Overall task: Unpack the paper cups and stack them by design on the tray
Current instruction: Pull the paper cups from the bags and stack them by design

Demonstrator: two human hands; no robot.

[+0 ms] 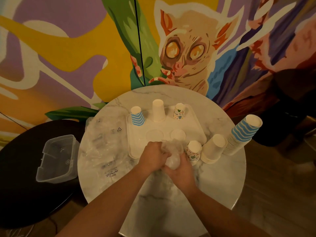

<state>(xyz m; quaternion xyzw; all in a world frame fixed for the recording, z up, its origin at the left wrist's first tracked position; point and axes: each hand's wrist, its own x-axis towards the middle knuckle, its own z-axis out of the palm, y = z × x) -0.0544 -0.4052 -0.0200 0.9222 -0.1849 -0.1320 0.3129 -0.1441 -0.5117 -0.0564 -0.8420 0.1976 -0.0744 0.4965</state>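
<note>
A white tray (193, 127) lies on the round marble table (213, 182). On its far side stand three upside-down cups: a blue-striped cup (137, 115), a plain white cup (158, 110) and a patterned cup (179, 111). Off the tray's right corner stand a patterned stack (193, 150), a white stack (213, 148) and a tall blue-striped stack (242, 134). At the tray's near edge my left hand (152, 155) grips crumpled clear plastic wrap (172, 145). My right hand (182, 171) holds a plastic-wrapped bundle (173, 162); what is inside is hidden.
Empty clear plastic packaging (104, 144) covers the table's left part. A clear plastic box (56, 159) sits on a dark round table (20, 177) to the left. A painted wall stands right behind the table, and something dark sits at the far right.
</note>
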